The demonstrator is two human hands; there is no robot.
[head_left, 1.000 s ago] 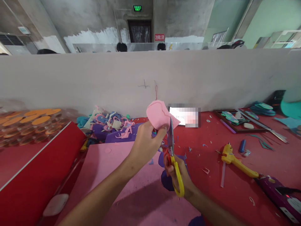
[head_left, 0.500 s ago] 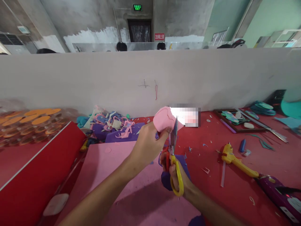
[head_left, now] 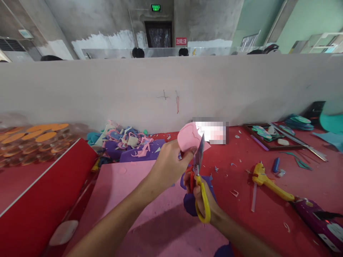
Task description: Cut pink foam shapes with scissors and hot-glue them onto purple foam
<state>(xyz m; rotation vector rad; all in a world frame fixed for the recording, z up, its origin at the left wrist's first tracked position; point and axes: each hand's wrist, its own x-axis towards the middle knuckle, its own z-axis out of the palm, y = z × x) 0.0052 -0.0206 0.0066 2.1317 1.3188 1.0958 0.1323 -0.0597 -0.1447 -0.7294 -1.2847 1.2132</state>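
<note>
The left hand [head_left: 173,157] is pinching a pink piece [head_left: 189,137] between thumb and fingers, while the right hand [head_left: 210,202] is gripping scissors [head_left: 199,159] by their handles. Beyond both, a pale partition [head_left: 120,89] is walling off the far side. The red tabletop [head_left: 233,228] is giving the most room to the right, as far as the yellow glue gun [head_left: 273,185]. A pink sheet [head_left: 115,187] is spreading beneath the forearms. The scissors are standing nearly upright, pointing away from the right hand; from here I can't tell how far their blades are parting. The piece is sitting above and slightly left of the right hand's hold, the left hand being nearer, and the blades are crossing its right side. One pointed corner is poking out past them.
</note>
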